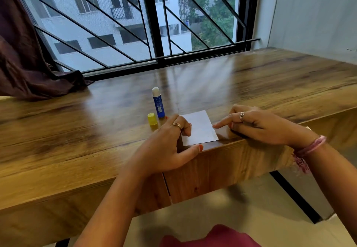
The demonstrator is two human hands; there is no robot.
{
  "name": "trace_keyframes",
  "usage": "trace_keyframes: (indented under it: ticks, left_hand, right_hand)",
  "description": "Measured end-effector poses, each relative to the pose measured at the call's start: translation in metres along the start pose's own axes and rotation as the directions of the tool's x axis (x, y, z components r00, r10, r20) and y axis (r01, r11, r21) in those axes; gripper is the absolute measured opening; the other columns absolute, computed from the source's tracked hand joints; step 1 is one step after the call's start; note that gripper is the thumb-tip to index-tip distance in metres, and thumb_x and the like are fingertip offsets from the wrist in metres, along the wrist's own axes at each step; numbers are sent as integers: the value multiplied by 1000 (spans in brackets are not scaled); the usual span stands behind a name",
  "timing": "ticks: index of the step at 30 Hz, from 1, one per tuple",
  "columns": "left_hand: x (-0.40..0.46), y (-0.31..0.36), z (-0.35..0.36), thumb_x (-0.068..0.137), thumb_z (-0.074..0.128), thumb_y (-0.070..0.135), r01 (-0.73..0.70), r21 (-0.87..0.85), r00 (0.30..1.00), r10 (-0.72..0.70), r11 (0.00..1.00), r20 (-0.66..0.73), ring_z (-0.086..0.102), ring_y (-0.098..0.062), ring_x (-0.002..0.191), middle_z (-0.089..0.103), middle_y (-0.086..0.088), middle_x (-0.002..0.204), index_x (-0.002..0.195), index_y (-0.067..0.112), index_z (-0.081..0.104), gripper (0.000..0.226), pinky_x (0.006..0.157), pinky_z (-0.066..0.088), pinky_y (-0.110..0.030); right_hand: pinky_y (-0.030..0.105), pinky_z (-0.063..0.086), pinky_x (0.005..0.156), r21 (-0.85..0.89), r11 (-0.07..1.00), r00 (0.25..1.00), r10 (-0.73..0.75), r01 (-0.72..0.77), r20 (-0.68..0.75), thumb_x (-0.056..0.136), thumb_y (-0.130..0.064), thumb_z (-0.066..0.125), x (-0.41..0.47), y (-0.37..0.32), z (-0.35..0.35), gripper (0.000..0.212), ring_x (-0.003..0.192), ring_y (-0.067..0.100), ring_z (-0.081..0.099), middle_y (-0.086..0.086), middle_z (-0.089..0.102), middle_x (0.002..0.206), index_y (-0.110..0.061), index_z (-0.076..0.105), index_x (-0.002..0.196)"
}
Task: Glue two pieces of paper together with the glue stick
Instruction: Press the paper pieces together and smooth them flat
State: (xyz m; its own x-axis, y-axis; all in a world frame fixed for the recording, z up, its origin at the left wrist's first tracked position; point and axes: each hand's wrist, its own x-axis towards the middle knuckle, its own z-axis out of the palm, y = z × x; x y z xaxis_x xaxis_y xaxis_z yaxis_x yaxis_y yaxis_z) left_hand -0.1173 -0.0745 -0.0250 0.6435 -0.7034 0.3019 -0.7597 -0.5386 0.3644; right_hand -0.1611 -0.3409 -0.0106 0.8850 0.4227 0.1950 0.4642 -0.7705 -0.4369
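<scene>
A small white square of paper (200,128) lies flat at the near edge of the wooden desk (77,127). Whether it is one sheet or two stacked I cannot tell. My left hand (168,146) rests on the paper's left edge, fingers curled down on it and the thumb along the desk's front edge. My right hand (258,125) sits to the right, its index finger stretched out and touching the paper's right edge. The blue glue stick (158,102) stands upright and uncapped just behind the paper. Its yellow cap (152,119) stands beside it.
A barred window (135,24) runs along the far side of the desk. A dark maroon curtain (25,63) drapes onto the desk at the far left. A grey wall (318,14) bounds the right end.
</scene>
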Motion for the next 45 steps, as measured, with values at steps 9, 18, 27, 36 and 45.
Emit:
trace_keyframes:
  ticks: [9,18,27,36,45]
  left_hand:
    - [-1,3,0,82,53,58,-41,69,999,39,997,21,45,-11,122,48,6,121,106,26,48,40,98,42,-24]
    - [-5,9,-2,82,38,71,-67,285,995,85,956,-52,46,-11,114,55,6,122,130,28,52,66,94,32,-23]
    - [-6,7,0,82,40,70,-98,304,987,131,948,-91,44,-12,108,56,11,112,118,35,61,55,92,37,-34]
    - [-5,9,0,80,35,75,-80,311,995,92,947,-24,38,-10,115,52,14,117,120,41,58,57,97,23,-34]
    - [-5,9,-2,79,29,78,-76,292,997,79,953,3,31,-8,118,47,14,118,123,44,54,61,95,10,-29]
  right_hand:
    - [28,40,85,-28,999,999,32,-31,27,84,-48,40,4,-3,3,38,83,7,55,-15,50,91,-53,59,117]
    - [32,35,95,85,987,990,138,-140,28,80,-52,34,3,-24,8,51,93,-3,52,-22,58,93,-34,67,115]
    - [40,27,106,101,978,981,177,-185,82,82,-54,19,-1,-50,20,63,99,-8,45,-27,47,92,-33,60,124]
    - [45,23,109,97,975,979,197,-201,44,76,-60,12,-1,-45,24,66,116,4,47,-12,56,120,-44,57,121]
    - [38,19,95,-97,958,963,268,-270,-33,80,-56,11,3,-31,9,60,106,8,47,-17,51,99,-51,55,119]
